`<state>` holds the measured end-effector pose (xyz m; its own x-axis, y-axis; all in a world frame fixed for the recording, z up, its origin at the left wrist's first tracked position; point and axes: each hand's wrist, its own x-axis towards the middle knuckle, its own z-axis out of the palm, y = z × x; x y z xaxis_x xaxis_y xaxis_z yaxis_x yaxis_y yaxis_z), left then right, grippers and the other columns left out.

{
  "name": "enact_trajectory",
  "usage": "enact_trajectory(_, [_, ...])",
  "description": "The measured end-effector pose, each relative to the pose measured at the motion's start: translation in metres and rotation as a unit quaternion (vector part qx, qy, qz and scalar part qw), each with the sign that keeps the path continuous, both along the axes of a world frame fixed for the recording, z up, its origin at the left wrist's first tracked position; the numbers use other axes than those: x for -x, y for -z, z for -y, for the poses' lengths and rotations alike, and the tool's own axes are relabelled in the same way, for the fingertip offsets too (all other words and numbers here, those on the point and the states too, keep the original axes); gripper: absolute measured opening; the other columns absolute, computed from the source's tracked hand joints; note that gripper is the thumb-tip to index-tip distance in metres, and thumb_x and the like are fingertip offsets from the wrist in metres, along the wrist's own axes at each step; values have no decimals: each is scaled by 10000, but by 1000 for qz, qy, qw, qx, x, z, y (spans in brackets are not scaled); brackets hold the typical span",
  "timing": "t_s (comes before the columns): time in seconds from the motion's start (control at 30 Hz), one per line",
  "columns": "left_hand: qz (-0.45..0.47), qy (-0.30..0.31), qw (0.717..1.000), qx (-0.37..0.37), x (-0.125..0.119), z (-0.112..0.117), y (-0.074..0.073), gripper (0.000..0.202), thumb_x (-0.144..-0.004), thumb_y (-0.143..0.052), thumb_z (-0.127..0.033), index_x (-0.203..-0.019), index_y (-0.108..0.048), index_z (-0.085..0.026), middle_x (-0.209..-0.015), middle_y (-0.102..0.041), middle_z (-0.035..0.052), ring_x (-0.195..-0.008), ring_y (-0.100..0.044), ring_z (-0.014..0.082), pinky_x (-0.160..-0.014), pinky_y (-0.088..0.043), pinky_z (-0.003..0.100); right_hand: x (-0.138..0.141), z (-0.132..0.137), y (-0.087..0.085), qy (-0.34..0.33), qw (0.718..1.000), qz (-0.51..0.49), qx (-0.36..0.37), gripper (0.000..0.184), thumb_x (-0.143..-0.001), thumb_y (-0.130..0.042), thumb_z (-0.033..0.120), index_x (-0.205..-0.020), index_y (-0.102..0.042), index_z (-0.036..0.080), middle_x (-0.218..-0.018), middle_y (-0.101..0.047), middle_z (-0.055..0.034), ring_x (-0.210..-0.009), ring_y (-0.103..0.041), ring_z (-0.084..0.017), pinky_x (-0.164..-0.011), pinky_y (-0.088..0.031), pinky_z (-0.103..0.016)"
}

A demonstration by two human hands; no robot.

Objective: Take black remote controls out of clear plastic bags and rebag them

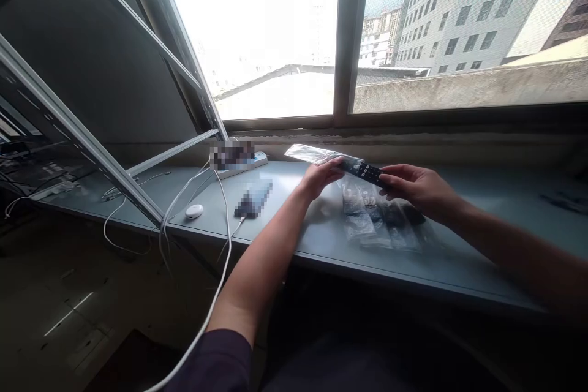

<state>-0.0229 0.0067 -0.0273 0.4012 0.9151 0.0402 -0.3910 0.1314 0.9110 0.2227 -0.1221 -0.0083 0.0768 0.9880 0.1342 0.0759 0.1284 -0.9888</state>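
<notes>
A black remote control (370, 173) with pale buttons is held above the bench between my two hands. Its left part lies inside a clear plastic bag (309, 152), whose loose end sticks out to the left. My left hand (323, 175) is closed around the bagged part. The bare right end is pinched between the thumb and fingers of my right hand (413, 187). Below them, several clear plastic sleeves (361, 220) with dark things inside lie side by side on the bench; my right hand and the remote hide part of them.
The grey-blue bench (316, 239) runs along a window. To the left are a white power strip (257, 162), a blurred-out device (252, 199) on a cable, a round white object (193, 212) and white cables (225, 196). A slanted metal frame (92, 141) stands further left.
</notes>
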Motion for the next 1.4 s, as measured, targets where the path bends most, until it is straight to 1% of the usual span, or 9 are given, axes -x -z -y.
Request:
enact_trajectory(0.13, [-15, 54, 998, -16, -3, 3, 3, 390, -827, -995, -382, -1097, -814, -167, -1038, -817, 84, -940, -767, 181, -1051, -621, 364, 4, 2, 1, 3, 1000, 2, -8, 432, -762, -1068, 511, -1064, -879, 267, -1066, -862, -81, -819, -842, -266, -778, -784, -421])
enact_trajectory(0.23, [-14, 43, 999, -11, -5, 3, 5, 402, -815, -1002, -393, -1092, -814, -169, -1040, -819, 86, -938, -772, 184, -1025, -617, 361, 4, 0, 3, -6, 1000, -11, -16, 432, -772, -1055, 548, -1045, -865, 273, -1124, -856, -98, -917, -862, -324, -834, -788, -488])
enact_trajectory(0.43, [-3, -12, 1000, 6, -1, 0, 2, 395, -796, -1011, -386, -1068, -820, -173, -1011, -820, 80, -895, -764, 164, -977, -612, 332, -2, -5, 7, 0, 1000, -5, -14, 476, -719, -1086, 534, -1027, -860, 252, -1019, -840, -89, -849, -820, -280, -736, -776, -428])
enact_trajectory(0.63, [3, 47, 999, -21, -3, 6, 4, 453, -784, -1028, -388, -1123, -837, -156, -1092, -826, 118, -999, -783, 208, -1065, -606, 387, -2, -2, 5, 10, 1000, 2, 1, 415, -755, -1078, 481, -1045, -865, 273, -1055, -848, -86, -868, -826, -283, -899, -773, -507])
enact_trajectory(0.77, [-9, 73, 997, -32, -7, 13, 6, 458, -793, -1030, -367, -1146, -832, -153, -1155, -832, 139, -1074, -796, 243, -1117, -589, 440, 2, -1, 7, 14, 1000, -13, 17, 352, -790, -1062, 406, -1037, -857, 261, -1036, -841, -76, -886, -847, -279, -966, -763, -482])
enact_trajectory(0.87, [-7, 54, 998, -28, -10, 13, 7, 435, -796, -1026, -365, -1120, -827, -154, -1133, -832, 129, -1037, -792, 226, -1096, -600, 424, 5, -1, 7, 7, 1000, -29, 6, 306, -844, -1023, 380, -1071, -857, 260, -1070, -848, -89, -950, -862, -291, -1023, -746, -473])
enact_trajectory(1.0, [23, -13, 1000, -16, -12, 8, 8, 388, -796, -1022, -360, -1061, -818, -164, -1071, -827, 103, -987, -777, 198, -1057, -614, 392, 8, -1, 5, -9, 998, -55, -12, 259, -899, -979, 367, -1098, -852, 262, -1192, -859, -110, -1125, -857, -332, -1128, -693, -523])
enact_trajectory(1.17, [36, -49, 998, -11, -12, 5, 10, 372, -793, -1026, -345, -1044, -812, -173, -1080, -829, 94, -1037, -782, 205, -1072, -610, 393, 10, 1, 4, -30, 998, -58, -15, 284, -915, -965, 424, -1122, -863, 259, -1225, -865, -121, -1267, -817, -377, -1166, -660, -584])
enact_trajectory(1.4, [13, 1, 1000, -25, -17, 13, 10, 370, -798, -1024, -329, -1052, -816, -158, -1151, -838, 125, -1129, -793, 260, -1114, -594, 454, 16, 9, 1, -70, 996, -62, -7, 436, -845, -1008, 554, -1135, -884, 254, -1287, -854, -124, -1328, -784, -397, -1164, -658, -585])
